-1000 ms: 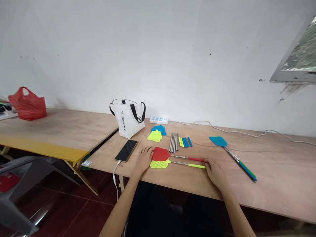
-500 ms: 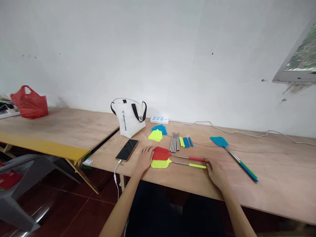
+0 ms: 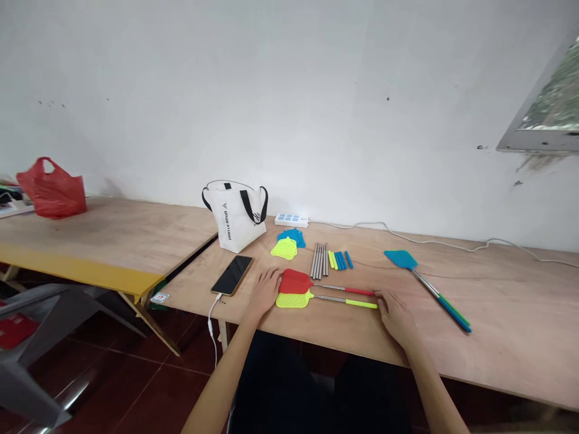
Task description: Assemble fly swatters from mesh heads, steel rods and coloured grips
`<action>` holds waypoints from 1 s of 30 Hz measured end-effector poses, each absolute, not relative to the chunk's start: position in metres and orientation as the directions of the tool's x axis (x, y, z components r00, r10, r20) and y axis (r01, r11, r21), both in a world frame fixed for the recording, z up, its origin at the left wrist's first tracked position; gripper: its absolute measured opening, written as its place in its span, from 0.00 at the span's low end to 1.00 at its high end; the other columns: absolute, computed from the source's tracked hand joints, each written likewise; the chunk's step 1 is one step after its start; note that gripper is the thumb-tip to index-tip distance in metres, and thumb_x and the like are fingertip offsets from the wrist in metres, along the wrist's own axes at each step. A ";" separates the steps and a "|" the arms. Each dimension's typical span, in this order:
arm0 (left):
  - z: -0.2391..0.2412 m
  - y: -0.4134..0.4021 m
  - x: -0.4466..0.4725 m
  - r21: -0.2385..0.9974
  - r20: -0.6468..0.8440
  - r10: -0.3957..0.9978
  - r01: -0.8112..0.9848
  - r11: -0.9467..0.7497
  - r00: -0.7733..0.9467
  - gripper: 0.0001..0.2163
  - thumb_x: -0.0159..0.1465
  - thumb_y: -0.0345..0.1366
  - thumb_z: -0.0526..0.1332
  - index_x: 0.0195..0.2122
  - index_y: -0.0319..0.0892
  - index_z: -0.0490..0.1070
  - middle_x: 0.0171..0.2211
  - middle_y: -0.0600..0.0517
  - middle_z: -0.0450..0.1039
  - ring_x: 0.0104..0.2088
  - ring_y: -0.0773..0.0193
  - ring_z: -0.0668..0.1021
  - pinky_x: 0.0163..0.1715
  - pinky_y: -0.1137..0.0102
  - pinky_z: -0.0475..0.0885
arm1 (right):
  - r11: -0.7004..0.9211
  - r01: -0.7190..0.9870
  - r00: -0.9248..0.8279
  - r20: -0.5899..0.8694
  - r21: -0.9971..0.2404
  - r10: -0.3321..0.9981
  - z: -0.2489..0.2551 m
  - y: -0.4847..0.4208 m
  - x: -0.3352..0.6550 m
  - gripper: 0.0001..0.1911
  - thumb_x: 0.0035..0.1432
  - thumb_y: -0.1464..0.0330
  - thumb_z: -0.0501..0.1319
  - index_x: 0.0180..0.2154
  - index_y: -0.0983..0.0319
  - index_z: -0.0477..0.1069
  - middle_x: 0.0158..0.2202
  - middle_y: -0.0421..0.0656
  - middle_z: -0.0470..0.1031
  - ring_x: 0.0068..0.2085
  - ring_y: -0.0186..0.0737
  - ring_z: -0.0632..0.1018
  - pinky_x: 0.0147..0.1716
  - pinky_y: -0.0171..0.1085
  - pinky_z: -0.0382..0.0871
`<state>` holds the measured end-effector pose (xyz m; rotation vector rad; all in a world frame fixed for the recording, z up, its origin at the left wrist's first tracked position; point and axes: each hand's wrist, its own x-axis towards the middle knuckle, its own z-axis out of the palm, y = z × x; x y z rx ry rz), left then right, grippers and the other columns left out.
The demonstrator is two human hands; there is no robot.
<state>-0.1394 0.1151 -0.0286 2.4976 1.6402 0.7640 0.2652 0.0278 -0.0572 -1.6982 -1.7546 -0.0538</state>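
Observation:
Two fly swatters lie side by side on the wooden table (image 3: 506, 355) in front of me: a red one (image 3: 296, 281) and a yellow-green one (image 3: 294, 299), handles pointing right. My left hand (image 3: 265, 292) rests flat on the table, fingers stretched out and touching the left edge of the swatter heads. My right hand (image 3: 395, 316) lies at the right ends of the two handles, fingers extended against them. Neither hand grips anything.
Behind the swatters lie loose yellow (image 3: 284, 248) and blue (image 3: 292, 236) swatter heads, several metal rods (image 3: 319, 260), coloured grips (image 3: 340, 260) and a blue swatter (image 3: 425, 286). A phone (image 3: 232, 275), white tote bag (image 3: 235, 217), power strip (image 3: 292, 220) and red plastic bag (image 3: 52, 188) are also there.

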 end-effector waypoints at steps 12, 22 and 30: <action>-0.027 0.116 -0.141 0.475 0.398 0.874 0.753 -0.455 0.278 0.20 0.67 0.24 0.47 0.56 0.42 0.69 0.58 0.43 0.72 0.60 0.54 0.72 0.62 0.56 0.64 | 0.124 0.905 0.094 0.475 -0.407 0.875 -0.057 0.026 0.264 0.19 0.69 0.61 0.45 0.49 0.59 0.71 0.48 0.50 0.78 0.51 0.51 0.77 0.52 0.54 0.70; 0.014 0.090 -0.108 0.681 0.424 0.872 0.550 -0.484 0.244 0.10 0.72 0.40 0.54 0.44 0.44 0.73 0.43 0.49 0.77 0.45 0.58 0.78 0.47 0.63 0.72 | 0.302 0.881 -0.118 0.449 -0.365 0.886 -0.040 0.020 0.236 0.20 0.70 0.53 0.50 0.55 0.47 0.74 0.60 0.42 0.72 0.61 0.48 0.72 0.60 0.54 0.64; 0.013 0.069 -0.078 0.498 0.299 0.795 0.624 -0.602 0.528 0.05 0.70 0.36 0.60 0.42 0.45 0.76 0.45 0.51 0.75 0.49 0.56 0.75 0.52 0.59 0.67 | 0.082 0.959 0.050 0.444 -0.272 0.895 -0.051 0.021 0.212 0.29 0.70 0.50 0.43 0.63 0.53 0.64 0.68 0.51 0.62 0.68 0.57 0.62 0.61 0.72 0.51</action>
